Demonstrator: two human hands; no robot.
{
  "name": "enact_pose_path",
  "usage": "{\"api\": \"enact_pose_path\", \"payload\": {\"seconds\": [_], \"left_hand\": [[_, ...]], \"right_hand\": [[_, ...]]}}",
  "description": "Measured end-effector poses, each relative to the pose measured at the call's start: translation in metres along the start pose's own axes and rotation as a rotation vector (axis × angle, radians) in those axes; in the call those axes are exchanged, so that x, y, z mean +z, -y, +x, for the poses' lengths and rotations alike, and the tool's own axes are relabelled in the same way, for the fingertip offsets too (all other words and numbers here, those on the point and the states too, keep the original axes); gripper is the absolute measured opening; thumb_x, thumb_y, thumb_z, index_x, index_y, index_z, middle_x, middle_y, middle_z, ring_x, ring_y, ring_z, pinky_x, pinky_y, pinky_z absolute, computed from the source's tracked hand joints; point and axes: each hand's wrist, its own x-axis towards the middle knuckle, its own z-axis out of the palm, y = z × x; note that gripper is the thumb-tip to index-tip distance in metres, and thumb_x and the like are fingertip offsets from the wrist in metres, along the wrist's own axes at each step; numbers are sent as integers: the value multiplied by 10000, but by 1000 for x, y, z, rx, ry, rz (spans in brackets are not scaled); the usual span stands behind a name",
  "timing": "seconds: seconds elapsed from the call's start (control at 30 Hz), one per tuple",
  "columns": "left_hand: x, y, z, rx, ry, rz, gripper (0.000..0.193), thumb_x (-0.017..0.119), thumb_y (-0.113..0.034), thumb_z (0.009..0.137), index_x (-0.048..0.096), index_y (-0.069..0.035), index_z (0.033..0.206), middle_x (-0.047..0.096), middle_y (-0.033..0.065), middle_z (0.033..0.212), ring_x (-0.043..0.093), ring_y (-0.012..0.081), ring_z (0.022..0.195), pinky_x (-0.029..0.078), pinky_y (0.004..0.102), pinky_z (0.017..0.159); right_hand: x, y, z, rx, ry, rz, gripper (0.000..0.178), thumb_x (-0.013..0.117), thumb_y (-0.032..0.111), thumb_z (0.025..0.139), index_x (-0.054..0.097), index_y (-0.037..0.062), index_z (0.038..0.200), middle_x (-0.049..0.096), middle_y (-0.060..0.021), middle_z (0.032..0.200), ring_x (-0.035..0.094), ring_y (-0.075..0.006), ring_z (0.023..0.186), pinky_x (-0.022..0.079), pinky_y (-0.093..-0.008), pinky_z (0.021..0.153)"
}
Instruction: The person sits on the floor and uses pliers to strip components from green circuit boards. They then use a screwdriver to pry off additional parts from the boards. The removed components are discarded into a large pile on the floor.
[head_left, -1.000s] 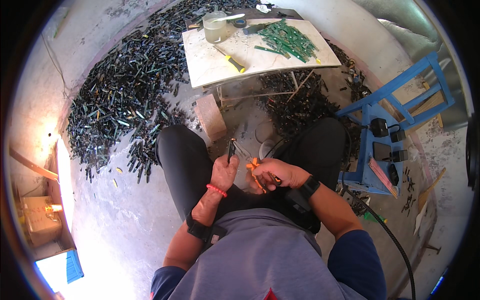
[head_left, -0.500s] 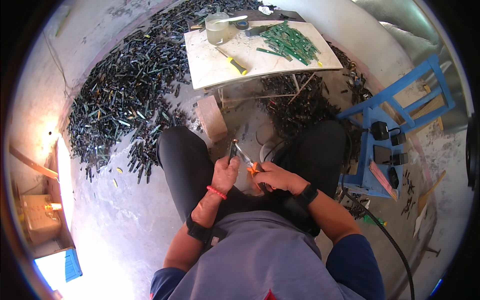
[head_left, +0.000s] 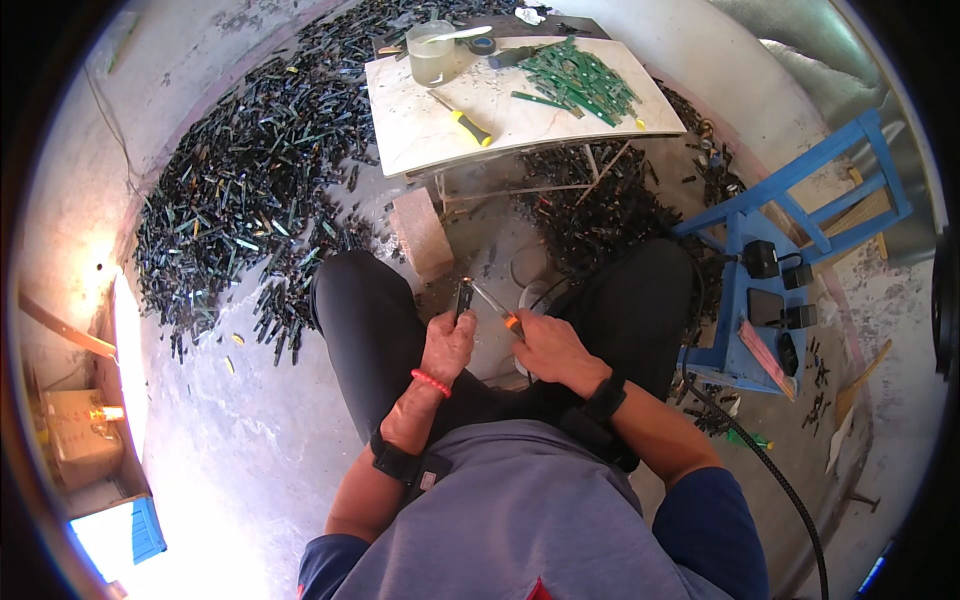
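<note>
A wide heap of dark strips (head_left: 240,190) is covering the floor at the left side, and a white table (head_left: 400,110) is standing ahead. At the right, a blue chair (head_left: 737,285) is standing. On the table, a green pile (head_left: 578,80) is lying. Between the knees, the right hand (head_left: 548,347) is gripping the handles of pliers (head_left: 513,323), while the left hand (head_left: 447,345) is pinching a single dark piece (head_left: 464,298) that is pointing away from the body. The tips of the pliers are meeting its far end; whether they are biting it, I cannot tell.
</note>
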Motion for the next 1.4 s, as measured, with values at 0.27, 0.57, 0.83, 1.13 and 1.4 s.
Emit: {"api": "enact_pose_path", "payload": {"seconds": [0.27,0.57,0.83,1.13,1.4], "left_hand": [[0,11,6,75,-58,125,378,515,-281,855,491,8,614,442,45,482,434,118,441,346,314,419],[4,21,12,265,-147,273,356,488,-255,875,434,-53,588,397,-15,485,372,83,403,289,274,370],[3,18,11,317,-135,308,382,479,-276,885,432,-34,593,393,-1,482,379,90,412,301,286,377],[4,5,4,280,-155,326,368,503,-255,847,494,56,650,435,227,538,455,303,473,381,409,491],[8,9,6,262,-196,372,343,511,-244,842,527,50,666,489,254,579,520,380,536,410,440,524]], "right_hand": [[7,1,-1,-5,-98,-132,206,556,136,738,506,-30,850,600,-204,803,605,-369,748,480,-460,654],[17,4,0,18,-149,-185,217,569,142,737,506,-30,855,589,-201,823,603,-362,746,484,-457,634],[21,4,0,40,-175,-150,220,573,148,739,507,-28,853,588,-204,807,602,-358,742,486,-454,633],[17,7,0,25,-210,-216,217,589,143,734,509,-23,848,586,-201,797,598,-352,728,493,-443,614],[19,8,1,32,-185,-229,236,581,131,728,493,-29,878,575,-203,833,583,-357,756,484,-454,637]]}}
